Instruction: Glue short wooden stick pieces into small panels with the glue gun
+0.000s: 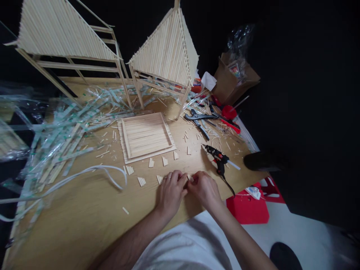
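Note:
Close to the table's front edge, my left hand (172,188) and my right hand (204,187) meet around a small bundle of short wooden sticks (190,177). Fingers of both hands are closed at it, the right in a pinch. Similar small stick pieces lie in loose rows nearby, such as one piece (141,181) to the left and another piece (165,161) farther back. Beyond them a shallow stick tray (146,133) rests flat on the table. A black glue gun (218,155) with a clear glue stick lies to the right of my right hand.
Two stick-built roofed frames, one roof (64,30) at left and one roof (165,48) at centre, stand behind. Plastic wrappers (70,131) heap at left beside a white cable (84,174). Cutting pliers (198,120), stick scraps and a cardboard box (227,80) are at right.

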`<action>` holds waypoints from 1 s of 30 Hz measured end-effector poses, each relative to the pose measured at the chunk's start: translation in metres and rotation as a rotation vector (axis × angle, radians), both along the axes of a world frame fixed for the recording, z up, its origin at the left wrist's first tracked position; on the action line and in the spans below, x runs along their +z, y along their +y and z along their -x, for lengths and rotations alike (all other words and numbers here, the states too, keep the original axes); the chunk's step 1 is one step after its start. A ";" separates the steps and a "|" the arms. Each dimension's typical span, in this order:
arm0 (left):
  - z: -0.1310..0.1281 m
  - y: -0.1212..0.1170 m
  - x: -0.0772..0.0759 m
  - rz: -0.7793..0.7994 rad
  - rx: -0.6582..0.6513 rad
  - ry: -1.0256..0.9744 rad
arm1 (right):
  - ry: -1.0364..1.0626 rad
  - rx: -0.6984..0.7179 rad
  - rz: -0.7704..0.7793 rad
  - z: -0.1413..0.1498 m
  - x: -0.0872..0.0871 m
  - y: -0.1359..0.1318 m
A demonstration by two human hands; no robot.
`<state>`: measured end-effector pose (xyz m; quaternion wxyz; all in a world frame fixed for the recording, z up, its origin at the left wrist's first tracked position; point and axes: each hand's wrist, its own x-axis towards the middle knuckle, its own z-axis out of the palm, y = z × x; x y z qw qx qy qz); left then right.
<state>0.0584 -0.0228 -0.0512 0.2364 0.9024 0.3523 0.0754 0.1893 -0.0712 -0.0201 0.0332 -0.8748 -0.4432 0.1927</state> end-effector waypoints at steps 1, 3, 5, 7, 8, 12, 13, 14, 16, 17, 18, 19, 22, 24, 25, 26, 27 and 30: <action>0.000 0.000 0.000 0.000 0.001 -0.003 | 0.004 0.000 -0.002 0.000 0.000 0.000; 0.000 0.000 0.001 0.000 0.005 -0.009 | 0.022 0.005 -0.008 -0.002 0.001 -0.001; -0.001 0.000 0.001 -0.004 0.010 -0.018 | 0.048 0.014 -0.015 -0.005 0.002 -0.003; -0.001 0.000 0.000 -0.011 0.011 -0.027 | 0.070 0.017 -0.019 -0.007 0.002 -0.004; -0.001 0.000 0.000 -0.013 0.011 -0.030 | 0.079 0.014 -0.020 -0.008 0.001 -0.005; -0.002 0.000 -0.002 -0.013 0.007 -0.027 | 0.104 -0.008 -0.026 -0.008 -0.001 -0.006; -0.002 0.000 -0.003 -0.014 0.008 -0.029 | 0.113 -0.014 -0.028 -0.008 -0.001 -0.005; -0.002 0.000 -0.003 -0.016 0.010 -0.032 | 0.124 -0.018 -0.032 -0.008 -0.001 -0.005; -0.002 -0.001 -0.004 -0.018 0.014 -0.036 | 0.154 -0.023 -0.039 -0.009 0.001 -0.005; -0.002 -0.001 -0.005 -0.019 0.017 -0.036 | 0.172 -0.024 -0.042 -0.010 0.002 -0.005; -0.002 -0.001 -0.005 -0.020 0.020 -0.036 | 0.191 -0.026 -0.044 -0.011 0.002 -0.005; -0.002 -0.001 -0.005 -0.021 0.022 -0.037 | 0.210 -0.028 -0.046 -0.012 0.003 -0.004; -0.002 0.000 -0.005 -0.032 0.024 -0.044 | 0.263 -0.034 -0.051 -0.015 0.003 -0.005; -0.003 0.001 -0.005 -0.036 0.020 -0.048 | 0.299 -0.032 -0.056 -0.017 0.002 -0.006; -0.004 0.001 -0.006 -0.037 0.019 -0.047 | 0.317 -0.030 -0.058 -0.018 0.001 -0.006; -0.004 0.002 -0.006 -0.039 0.019 -0.046 | 0.333 -0.030 -0.060 -0.019 0.000 -0.007; -0.005 0.002 -0.006 -0.042 0.021 -0.044 | 0.349 -0.030 -0.061 -0.020 -0.001 -0.007; -0.008 0.003 -0.006 -0.055 0.031 -0.039 | 0.384 -0.036 -0.065 -0.024 -0.005 -0.007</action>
